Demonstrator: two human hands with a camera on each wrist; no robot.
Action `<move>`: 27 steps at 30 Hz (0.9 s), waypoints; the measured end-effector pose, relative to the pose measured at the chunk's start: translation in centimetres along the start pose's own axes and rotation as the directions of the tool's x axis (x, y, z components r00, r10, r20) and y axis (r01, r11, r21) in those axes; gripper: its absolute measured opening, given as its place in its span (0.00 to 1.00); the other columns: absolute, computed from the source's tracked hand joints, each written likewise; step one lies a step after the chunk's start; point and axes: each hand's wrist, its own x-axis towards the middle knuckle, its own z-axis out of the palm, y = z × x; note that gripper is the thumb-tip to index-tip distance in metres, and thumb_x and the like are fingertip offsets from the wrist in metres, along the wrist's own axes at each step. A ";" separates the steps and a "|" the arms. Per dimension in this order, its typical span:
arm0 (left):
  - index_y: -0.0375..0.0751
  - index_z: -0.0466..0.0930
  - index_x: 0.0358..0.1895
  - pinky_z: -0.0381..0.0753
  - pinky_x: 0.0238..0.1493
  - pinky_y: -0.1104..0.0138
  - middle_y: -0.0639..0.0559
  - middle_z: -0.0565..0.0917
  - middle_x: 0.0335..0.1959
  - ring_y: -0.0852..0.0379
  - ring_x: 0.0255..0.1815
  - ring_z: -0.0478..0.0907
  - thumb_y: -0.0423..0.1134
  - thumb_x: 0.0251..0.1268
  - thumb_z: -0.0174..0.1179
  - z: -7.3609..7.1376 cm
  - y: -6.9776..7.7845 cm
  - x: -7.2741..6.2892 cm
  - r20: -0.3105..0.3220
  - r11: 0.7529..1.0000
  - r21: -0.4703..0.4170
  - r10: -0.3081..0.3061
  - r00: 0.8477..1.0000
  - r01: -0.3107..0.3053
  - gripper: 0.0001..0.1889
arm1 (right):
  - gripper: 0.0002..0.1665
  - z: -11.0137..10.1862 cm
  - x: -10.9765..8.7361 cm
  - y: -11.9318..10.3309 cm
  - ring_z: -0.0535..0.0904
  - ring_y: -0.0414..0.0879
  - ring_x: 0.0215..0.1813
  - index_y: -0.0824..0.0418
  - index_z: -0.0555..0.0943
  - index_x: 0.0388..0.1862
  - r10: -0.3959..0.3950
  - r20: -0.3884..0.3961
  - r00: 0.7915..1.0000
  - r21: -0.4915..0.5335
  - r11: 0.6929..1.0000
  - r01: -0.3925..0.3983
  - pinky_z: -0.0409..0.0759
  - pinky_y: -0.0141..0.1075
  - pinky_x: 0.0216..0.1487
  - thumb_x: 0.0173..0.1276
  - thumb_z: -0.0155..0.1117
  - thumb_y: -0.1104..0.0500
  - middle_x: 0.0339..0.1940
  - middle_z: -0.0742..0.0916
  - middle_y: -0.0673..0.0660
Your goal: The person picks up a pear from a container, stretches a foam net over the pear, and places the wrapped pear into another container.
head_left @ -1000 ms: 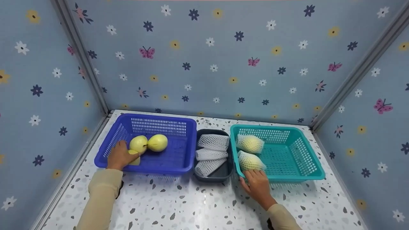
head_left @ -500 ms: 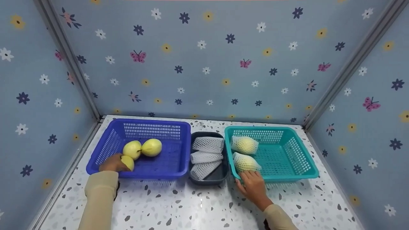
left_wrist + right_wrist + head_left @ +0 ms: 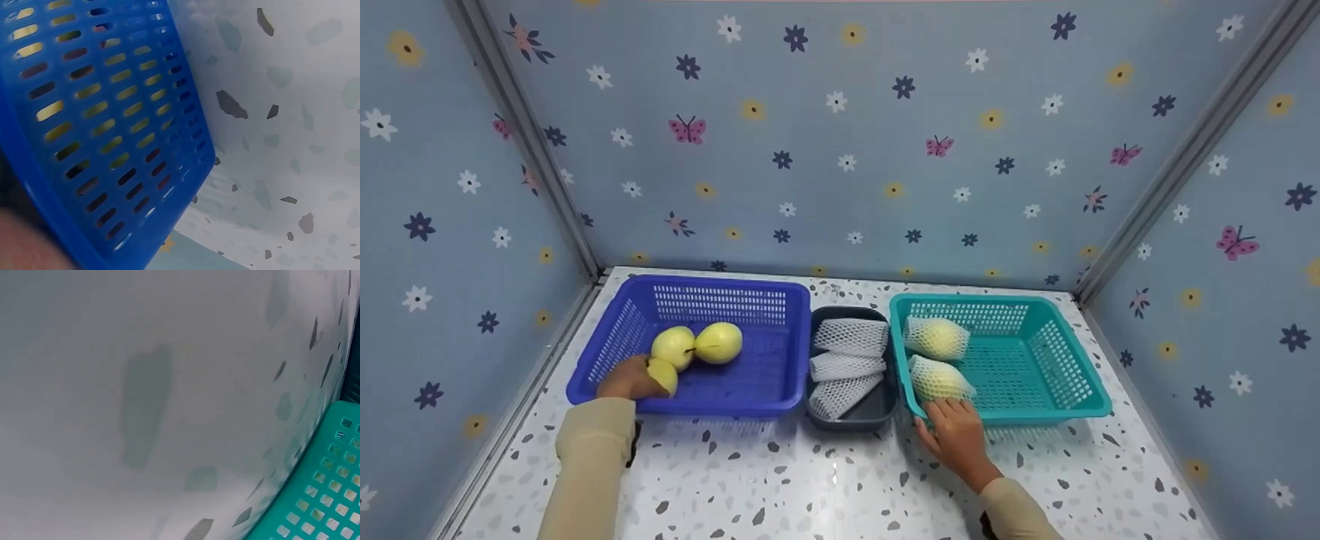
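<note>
At the near left of the blue basket, my left hand holds a yellow pear, its fingers partly hidden by the hand. Two more pears lie beside it, a round one and another, stems close together. In the left wrist view, yellow shows through the slots of the basket wall. My right hand grips the near rim of the teal basket, fingers over the edge and thumb outside. Just beyond those fingers lies a pear in white foam netting, with a second netted pear behind.
Between the baskets stands a dark grey tub with several white foam net sleeves in it. All three containers are on a speckled white table. Blue flowered panels enclose the back and sides.
My left hand has shifted slightly toward the near left corner of the blue basket, and more of its pear shows. The right hand stays at the teal rim. The head view has shifted slightly.
</note>
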 end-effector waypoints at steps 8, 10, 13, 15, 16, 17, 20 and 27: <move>0.18 0.57 0.64 0.68 0.53 0.43 0.24 0.71 0.55 0.33 0.51 0.70 0.39 0.43 0.73 -1.0 0.8 -0.9 0.010 0.997 -0.026 0.073 0.997 -0.073 0.47 | 0.14 0.0 0.1 0.0 0.74 0.51 0.26 0.60 0.77 0.28 0.007 -0.001 1.000 0.010 1.000 -0.007 0.71 0.45 0.27 0.63 0.57 0.51 0.24 0.79 0.54; 0.20 0.56 0.65 0.69 0.50 0.44 0.25 0.71 0.54 0.33 0.49 0.70 0.39 0.42 0.73 -1.4 1.2 -1.3 -0.002 0.995 -0.024 0.101 0.995 -0.101 0.48 | 0.13 0.0 0.1 -0.1 0.74 0.51 0.26 0.60 0.77 0.28 0.009 0.004 1.000 0.011 1.000 -0.009 0.71 0.44 0.27 0.61 0.58 0.51 0.24 0.79 0.54; 0.22 0.57 0.66 0.70 0.47 0.44 0.26 0.72 0.53 0.34 0.48 0.71 0.40 0.40 0.74 -1.7 2.0 -2.0 -0.030 0.988 -0.020 0.150 0.988 -0.151 0.49 | 0.12 0.0 0.2 -0.1 0.74 0.50 0.26 0.61 0.77 0.28 0.009 0.010 1.000 0.014 1.000 -0.009 0.70 0.44 0.27 0.60 0.60 0.52 0.24 0.79 0.54; 0.23 0.57 0.66 0.70 0.47 0.43 0.27 0.72 0.54 0.34 0.48 0.71 0.40 0.40 0.74 -1.7 2.6 -2.4 -0.057 0.981 -0.031 0.191 0.980 -0.193 0.49 | 0.13 -0.1 0.2 -0.2 0.74 0.50 0.26 0.61 0.78 0.28 0.009 0.012 1.000 0.015 1.000 -0.010 0.70 0.44 0.26 0.61 0.59 0.52 0.24 0.79 0.54; 0.24 0.58 0.66 0.70 0.47 0.43 0.27 0.72 0.55 0.34 0.49 0.71 0.40 0.40 0.74 -1.7 2.9 -2.6 -0.072 0.976 -0.042 0.213 0.974 -0.216 0.49 | 0.13 -0.1 0.2 -0.2 0.74 0.50 0.25 0.61 0.78 0.28 0.010 0.015 1.000 0.016 1.000 -0.010 0.70 0.44 0.26 0.62 0.58 0.51 0.24 0.79 0.54; 0.25 0.58 0.67 0.70 0.47 0.43 0.27 0.72 0.55 0.34 0.49 0.71 0.40 0.40 0.74 -1.6 3.2 -2.7 -0.090 0.970 -0.052 0.232 0.968 -0.238 0.49 | 0.14 -0.1 0.2 -0.2 0.74 0.50 0.26 0.61 0.78 0.28 0.011 0.017 1.000 0.016 1.000 -0.011 0.70 0.44 0.26 0.64 0.57 0.51 0.24 0.79 0.54; 0.28 0.60 0.66 0.71 0.47 0.44 0.29 0.73 0.55 0.36 0.49 0.73 0.41 0.40 0.75 -1.2 4.4 -3.2 -0.144 0.952 -0.094 0.276 0.950 -0.291 0.48 | 0.17 -0.1 0.2 -0.3 0.74 0.50 0.26 0.61 0.77 0.28 0.014 0.019 1.000 0.016 1.000 -0.014 0.70 0.45 0.27 0.67 0.53 0.49 0.24 0.79 0.54; 0.34 0.63 0.60 0.74 0.40 0.49 0.33 0.76 0.51 0.40 0.44 0.76 0.47 0.39 0.76 1.4 7.0 -4.4 -0.241 0.926 -0.154 0.303 0.922 -0.344 0.44 | 0.17 -0.1 0.2 -0.2 0.74 0.51 0.26 0.61 0.77 0.28 0.010 -0.004 1.000 0.027 1.000 -0.010 0.70 0.45 0.28 0.68 0.53 0.50 0.24 0.79 0.55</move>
